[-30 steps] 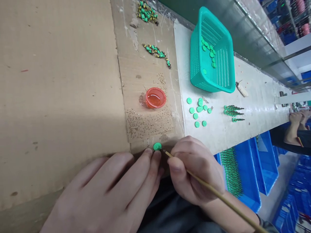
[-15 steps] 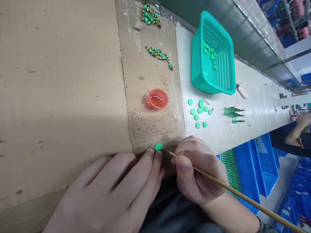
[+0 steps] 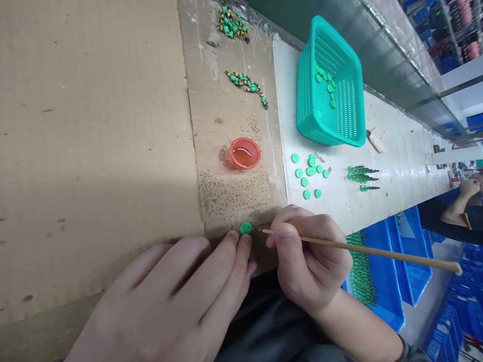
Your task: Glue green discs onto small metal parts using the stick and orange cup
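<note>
Flat on the board lies a round green button (image 3: 246, 228) with small dark marks on its face. My left hand (image 3: 177, 291) rests beside it, two fingertips pressed against its near edge. My right hand (image 3: 311, 256) pinches a thin wooden stick (image 3: 362, 248) with a fine dark tip, which is at the button's right edge; I cannot tell whether it touches. Just beyond, tiny gold-coloured beads (image 3: 230, 193) are scattered on the board. Past them stands a small red cup (image 3: 244, 153) holding some liquid.
Loose green buttons (image 3: 310, 171) lie to the right, near a turquoise basket (image 3: 305, 95) with more inside. Rows of green-and-dark pieces (image 3: 362, 176) stand farther right. Beaded strands (image 3: 247, 84) lie at the back. Blue bins (image 3: 385, 271) sit below the table edge; another person's arm (image 3: 458, 208) is beyond.
The stick has swung to a flatter angle in my right hand, its back end now higher in view. Its tip has moved slightly. My left hand and the button stay put.
</note>
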### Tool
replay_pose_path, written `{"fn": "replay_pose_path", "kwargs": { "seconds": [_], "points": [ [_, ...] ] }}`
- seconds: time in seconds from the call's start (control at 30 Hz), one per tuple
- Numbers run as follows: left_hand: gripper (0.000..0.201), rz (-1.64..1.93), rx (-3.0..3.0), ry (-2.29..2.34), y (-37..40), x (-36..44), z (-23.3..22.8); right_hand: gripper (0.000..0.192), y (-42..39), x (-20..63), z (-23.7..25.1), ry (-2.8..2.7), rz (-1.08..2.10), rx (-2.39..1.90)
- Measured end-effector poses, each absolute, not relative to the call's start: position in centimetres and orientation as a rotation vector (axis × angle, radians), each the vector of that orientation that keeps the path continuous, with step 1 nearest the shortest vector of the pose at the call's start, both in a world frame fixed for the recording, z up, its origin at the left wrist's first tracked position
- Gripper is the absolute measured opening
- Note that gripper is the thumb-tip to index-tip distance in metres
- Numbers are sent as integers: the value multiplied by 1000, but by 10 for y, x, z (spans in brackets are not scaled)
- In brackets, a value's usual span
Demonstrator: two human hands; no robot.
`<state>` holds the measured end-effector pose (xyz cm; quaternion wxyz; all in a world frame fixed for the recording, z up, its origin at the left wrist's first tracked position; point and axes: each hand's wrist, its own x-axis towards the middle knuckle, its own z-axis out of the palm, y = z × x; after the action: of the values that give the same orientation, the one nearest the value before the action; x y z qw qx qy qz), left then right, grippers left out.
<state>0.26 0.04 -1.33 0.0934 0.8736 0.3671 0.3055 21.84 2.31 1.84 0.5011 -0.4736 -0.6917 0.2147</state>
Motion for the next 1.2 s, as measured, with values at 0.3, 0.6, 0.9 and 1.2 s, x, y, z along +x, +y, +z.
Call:
{"fn": "replay_pose_path", "kwargs": {
  "seconds": [0.3,0.6,0.9,1.2],
  "points": [
    [24,914,2598,1073,1,3,-14,18,25,219,18,-1672,486,-1088],
    [30,886,2600,1080,1,4,-15,18,26,217,18,-1714,515,-1085],
    [33,905,2588,1069,-4,0,-20,16,23,225,26,-1939,491,-1055],
    [28,890,2607,1078,-1,2,-17,18,26,220,19,-1763,404,-1058]
  ]
}}
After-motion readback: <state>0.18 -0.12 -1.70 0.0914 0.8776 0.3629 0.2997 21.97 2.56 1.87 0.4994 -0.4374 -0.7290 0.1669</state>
